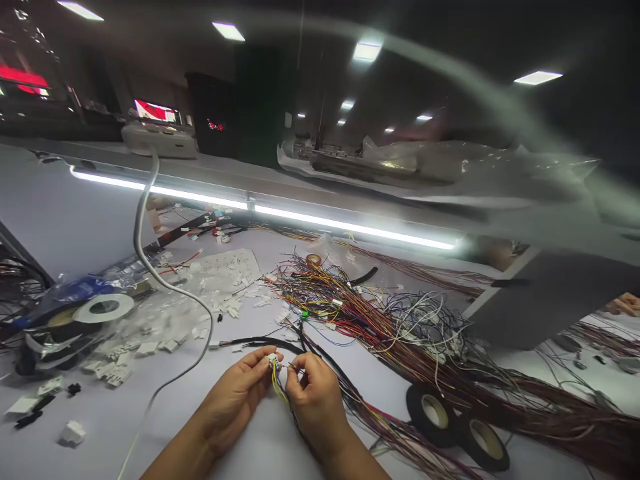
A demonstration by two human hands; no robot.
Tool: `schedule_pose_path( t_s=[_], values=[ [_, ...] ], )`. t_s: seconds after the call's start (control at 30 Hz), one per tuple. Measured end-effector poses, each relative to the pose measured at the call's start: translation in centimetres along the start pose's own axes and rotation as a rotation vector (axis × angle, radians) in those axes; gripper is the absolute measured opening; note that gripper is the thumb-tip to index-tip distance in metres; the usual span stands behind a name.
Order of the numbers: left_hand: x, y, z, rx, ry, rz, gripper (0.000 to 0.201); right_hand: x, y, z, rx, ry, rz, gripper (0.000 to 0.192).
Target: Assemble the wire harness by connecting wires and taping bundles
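Between the thumb and fingers of my left hand [240,390] is a small white connector [273,361], from which yellow and dark wires [279,385] hang down. Close to its right side, my right hand [315,393] pinches a thin wire [286,365] whose end points at the connector. Whether that end sits in the connector is too small to tell. Both hands are just above the white tabletop [273,440]. Behind them a black-sleeved cable [260,340] with a white plug runs across the table.
A thick bundle of coloured wires [360,320] crosses to the right. Black tape rolls [430,415] lie at front right. Loose white connectors [113,367] and a white tape roll [105,308] are on the left. A white cord [185,293] hangs from the shelf, lit by a tube light [350,227].
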State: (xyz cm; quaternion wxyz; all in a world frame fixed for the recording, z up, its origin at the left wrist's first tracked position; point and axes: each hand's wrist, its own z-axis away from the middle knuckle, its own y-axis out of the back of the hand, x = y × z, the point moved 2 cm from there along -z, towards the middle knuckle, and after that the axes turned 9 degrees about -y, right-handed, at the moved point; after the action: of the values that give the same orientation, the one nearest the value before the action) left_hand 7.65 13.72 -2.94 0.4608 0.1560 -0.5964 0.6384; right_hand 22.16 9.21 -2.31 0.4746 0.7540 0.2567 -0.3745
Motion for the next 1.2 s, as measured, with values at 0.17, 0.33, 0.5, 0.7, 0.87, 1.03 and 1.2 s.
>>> schedule_pose_path(
  t_s=[0.17, 0.33, 0.5, 0.7, 0.87, 1.03, 1.2],
  values=[
    [-0.15, -0.03, 0.15, -0.015, -0.015, -0.014, 0.021, 0.06, 0.02, -0.03, 0.015, 0.074, 0.035, 0.011],
    [-0.59, -0.19, -0.07, -0.011, -0.054, -0.045, 0.023, 0.11, 0.15, 0.05, 0.0, 0.078, 0.041, 0.012],
    [-0.77, -0.53, 0.11, -0.009, -0.05, -0.063, 0.024, 0.02, 0.06, 0.11, -0.062, 0.052, 0.018, 0.013],
    [-0.38, -0.59, 0.44, -0.038, -0.013, -0.069, 0.022, -0.08, -0.05, -0.02, -0.133, -0.07, -0.115, 0.013],
    [-0.04, -0.58, 0.39, -0.05, -0.006, -0.043, 0.019, 0.06, -0.27, -0.14, -0.144, -0.177, -0.213, 0.014],
    [-0.02, -0.85, 0.51, -0.032, 0.009, -0.09, 0.024, 0.16, -0.22, -0.13, -0.116, -0.114, -0.109, 0.013],
    [-0.17, -0.75, 0.4, -0.007, -0.001, -0.106, 0.027, -0.08, 0.16, -0.12, -0.154, -0.075, -0.115, 0.014]
  ],
)
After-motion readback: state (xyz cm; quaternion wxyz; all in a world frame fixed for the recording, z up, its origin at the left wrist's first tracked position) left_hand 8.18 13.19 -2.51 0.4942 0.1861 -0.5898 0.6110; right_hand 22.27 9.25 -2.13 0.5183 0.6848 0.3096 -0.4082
